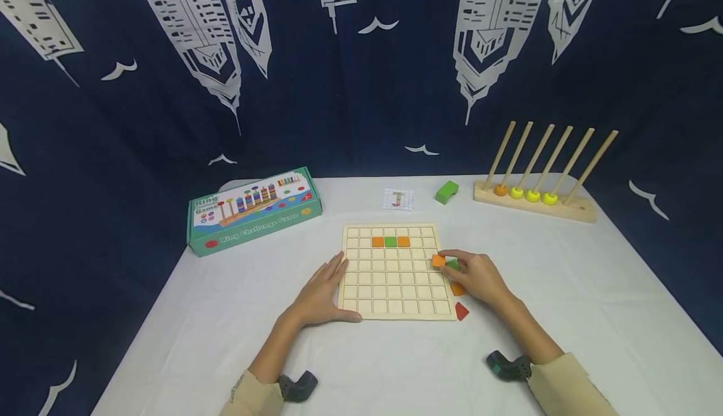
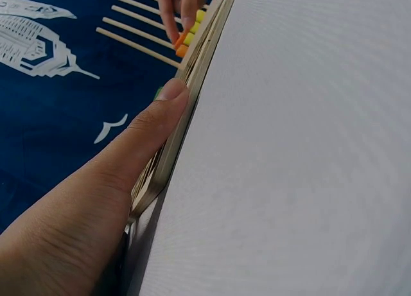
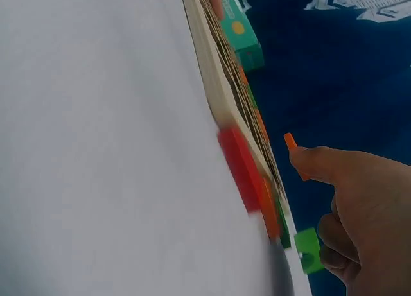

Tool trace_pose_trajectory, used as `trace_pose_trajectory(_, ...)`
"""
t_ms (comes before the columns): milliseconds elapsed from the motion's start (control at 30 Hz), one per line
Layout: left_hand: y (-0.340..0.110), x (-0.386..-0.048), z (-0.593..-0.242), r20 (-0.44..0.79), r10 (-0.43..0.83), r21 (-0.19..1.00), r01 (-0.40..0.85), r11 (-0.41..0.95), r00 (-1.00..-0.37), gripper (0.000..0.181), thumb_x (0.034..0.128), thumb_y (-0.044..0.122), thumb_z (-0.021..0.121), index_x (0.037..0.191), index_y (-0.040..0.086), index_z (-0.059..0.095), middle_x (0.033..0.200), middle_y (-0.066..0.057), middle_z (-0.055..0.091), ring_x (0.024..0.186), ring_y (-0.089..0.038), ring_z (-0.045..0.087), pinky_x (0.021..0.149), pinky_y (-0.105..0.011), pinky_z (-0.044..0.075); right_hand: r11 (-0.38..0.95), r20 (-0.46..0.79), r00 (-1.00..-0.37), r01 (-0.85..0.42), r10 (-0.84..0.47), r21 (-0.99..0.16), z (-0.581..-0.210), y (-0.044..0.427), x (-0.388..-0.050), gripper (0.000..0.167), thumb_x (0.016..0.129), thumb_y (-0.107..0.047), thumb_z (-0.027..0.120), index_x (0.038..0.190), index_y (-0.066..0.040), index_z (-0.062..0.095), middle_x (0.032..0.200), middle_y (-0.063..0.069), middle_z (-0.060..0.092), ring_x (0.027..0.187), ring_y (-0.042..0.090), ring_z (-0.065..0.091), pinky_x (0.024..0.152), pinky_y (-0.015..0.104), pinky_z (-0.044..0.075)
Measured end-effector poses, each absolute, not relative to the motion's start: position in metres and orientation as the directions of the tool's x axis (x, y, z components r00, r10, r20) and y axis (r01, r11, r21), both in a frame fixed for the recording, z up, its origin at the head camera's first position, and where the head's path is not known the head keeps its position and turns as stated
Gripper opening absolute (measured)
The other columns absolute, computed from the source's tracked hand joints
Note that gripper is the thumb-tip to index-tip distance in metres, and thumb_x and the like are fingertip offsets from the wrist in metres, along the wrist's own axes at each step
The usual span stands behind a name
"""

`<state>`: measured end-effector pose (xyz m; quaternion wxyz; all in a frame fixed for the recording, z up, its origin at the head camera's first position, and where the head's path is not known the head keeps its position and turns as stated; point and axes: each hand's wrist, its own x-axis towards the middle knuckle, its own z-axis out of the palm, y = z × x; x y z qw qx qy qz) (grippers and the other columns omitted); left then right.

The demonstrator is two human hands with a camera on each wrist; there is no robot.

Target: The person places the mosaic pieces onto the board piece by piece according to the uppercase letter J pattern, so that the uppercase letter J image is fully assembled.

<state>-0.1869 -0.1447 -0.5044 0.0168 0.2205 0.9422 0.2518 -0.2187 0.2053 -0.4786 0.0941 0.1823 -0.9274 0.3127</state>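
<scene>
A wooden grid board (image 1: 396,284) lies on the white cloth, with two orange squares and a green square (image 1: 390,241) between them in an upper row. The left hand (image 1: 319,293) rests along the board's left edge, its thumb on the front edge. At the board's right edge, the right hand (image 1: 480,278) pinches an orange square (image 1: 438,260) between thumb and fingertips; the right wrist view shows this square (image 3: 291,142) raised off the board. Beside that edge lie a green piece (image 1: 453,265), partly under the fingers, an orange piece (image 1: 457,288) and a red piece (image 1: 462,311).
A green game box (image 1: 257,215) lies at the back left. Behind the board are a patterned card (image 1: 398,199) and a green block (image 1: 447,192). At the back right stands a wooden base (image 1: 576,210) with several pegs, holding an orange ring and yellow rings.
</scene>
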Motion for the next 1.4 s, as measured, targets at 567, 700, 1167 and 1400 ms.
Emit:
trace_pose_trajectory(567, -0.146, -0.185, -0.504, 0.066, 0.424, 0.495, 0.398, 0.772, -0.903, 0.126, 0.0547, 0.080, 0.063, 0.148, 0.008, 0.019, 0.155, -0.002, 0.004, 0.140, -0.015, 0.006, 0.112, -0.036, 0.010, 0.668, 0.307, -0.880, -0.474, -0.361, -0.574, -0.488, 0.138, -0.244, 0.031, 0.083, -0.026, 0.070, 0.110, -0.011, 0.069, 0.045, -0.010, 0.026, 0.041, 0.003, 0.018, 0.038, 0.020, 0.019)
trace_pose_trajectory(700, -0.146, -0.185, -0.504, 0.061, 0.425, 0.496, 0.397, 0.773, -0.903, 0.126, 0.0549, 0.081, 0.061, 0.148, 0.008, 0.019, 0.155, -0.003, 0.004, 0.140, -0.016, 0.006, 0.112, -0.037, 0.011, 0.661, 0.323, -0.873, -0.488, -0.365, -0.570, -0.489, 0.130, -0.249, 0.030, 0.083, -0.024, 0.070, 0.109, -0.010, 0.069, 0.045, -0.011, 0.027, 0.041, 0.003, 0.019, 0.039, 0.020, 0.021)
trace_pose_trajectory(1167, -0.145, -0.186, -0.502, 0.064, 0.426, 0.470, 0.404, 0.785, -0.902, 0.126, 0.0549, 0.082, 0.060, 0.148, 0.007, 0.018, 0.155, -0.004, 0.005, 0.140, -0.016, 0.007, 0.112, -0.034, 0.009, 0.678, 0.281, -0.881, -0.473, -0.381, -0.563, -0.489, 0.122, -0.255, 0.031, 0.085, -0.027, 0.068, 0.112, -0.011, 0.067, 0.043, -0.009, 0.029, 0.040, 0.005, 0.020, 0.039, 0.023, 0.025)
trace_pose_trajectory(1400, -0.145, -0.186, -0.502, 0.073, 0.425, 0.476, 0.406, 0.780, -0.902, 0.125, 0.0553, 0.082, 0.060, 0.148, 0.008, 0.019, 0.155, -0.003, 0.005, 0.140, -0.016, 0.007, 0.112, -0.035, 0.011, 0.676, 0.292, -0.877, -0.480, -0.381, -0.560, -0.489, 0.123, -0.256, 0.033, 0.084, -0.028, 0.069, 0.112, -0.012, 0.067, 0.043, -0.010, 0.028, 0.039, 0.004, 0.020, 0.040, 0.023, 0.027)
